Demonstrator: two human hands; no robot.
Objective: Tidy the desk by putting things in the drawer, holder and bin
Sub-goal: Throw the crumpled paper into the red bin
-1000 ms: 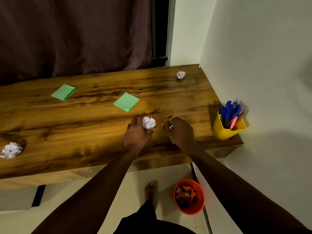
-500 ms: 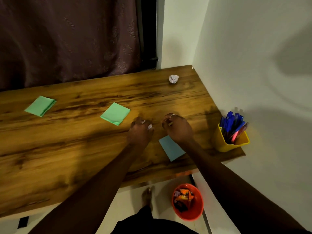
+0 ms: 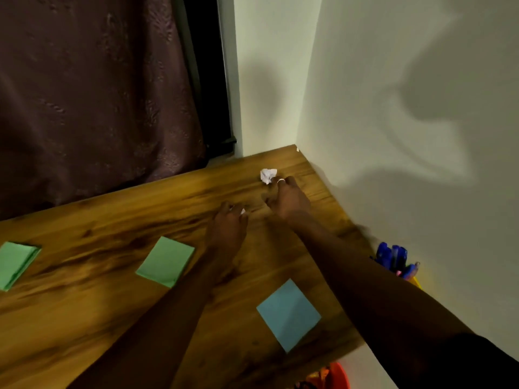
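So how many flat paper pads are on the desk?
3: green paper pad at left edge, second green paper pad mid-desk, blue paper pad near the front edge; others may be off-frame.

Light: dim, warm, indoor. Shadows: we log one large soft-edged shape thrown rightward on the side wall (image 3: 393, 80) and a fainter patch on the back wall (image 3: 266, 88), so we place the source to the left. Dark zones: curtain (image 3: 84, 94) nearly black; both forearms read as silhouettes. Sheen: soft, along the desk (image 3: 84, 304) grain. Brightest item: crumpled paper ball (image 3: 268, 175), its folds washed out. Blur: we note motion smear on the left hand (image 3: 227, 228), the white scrap (image 3: 242, 211) it grips, the right hand (image 3: 289, 202) and the pens (image 3: 391, 255). Distortion: wall lines lean outward at the frame edges.
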